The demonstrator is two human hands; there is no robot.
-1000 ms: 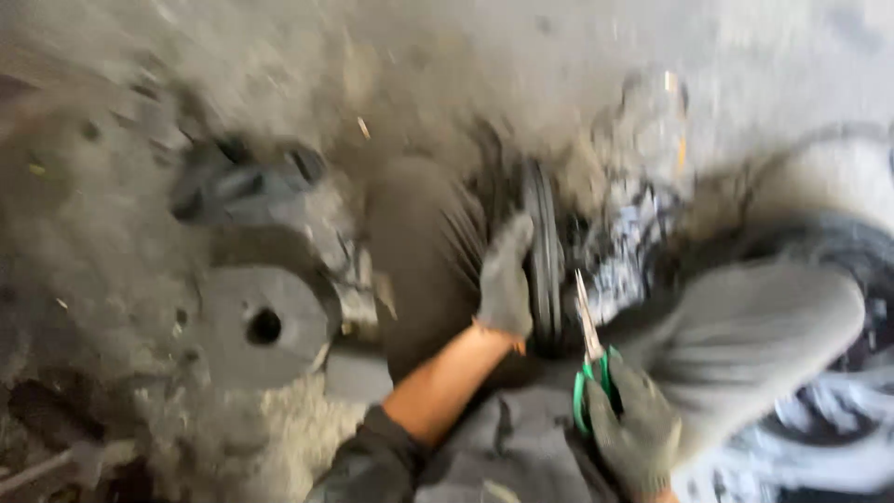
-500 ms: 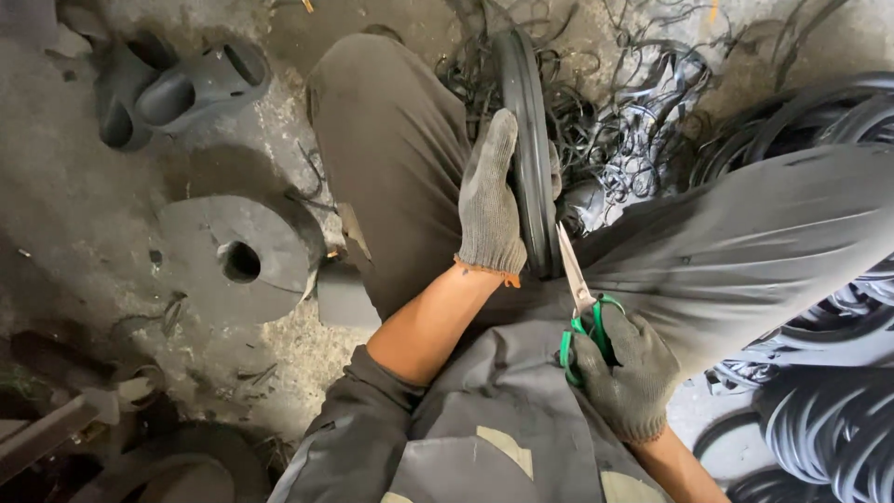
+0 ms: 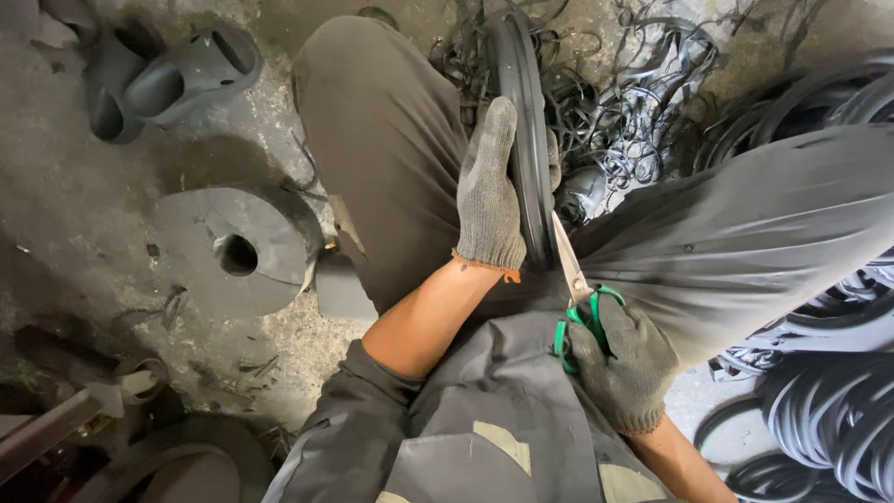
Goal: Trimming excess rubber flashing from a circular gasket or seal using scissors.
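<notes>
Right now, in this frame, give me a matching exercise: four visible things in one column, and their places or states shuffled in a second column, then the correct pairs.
Things:
1. black rubber ring
2. scissors
3. grey disc with a hole
4. heap of black rubber trimmings

Places or states:
A. flat on the floor, beside the person's left leg
B. upright between the knees, steadied by the gloved left hand
C. loose on the floor beyond the knees
D. gripped in the gloved right hand, blades up

Pairs: 1-B, 2-D, 3-A, 4-C
</notes>
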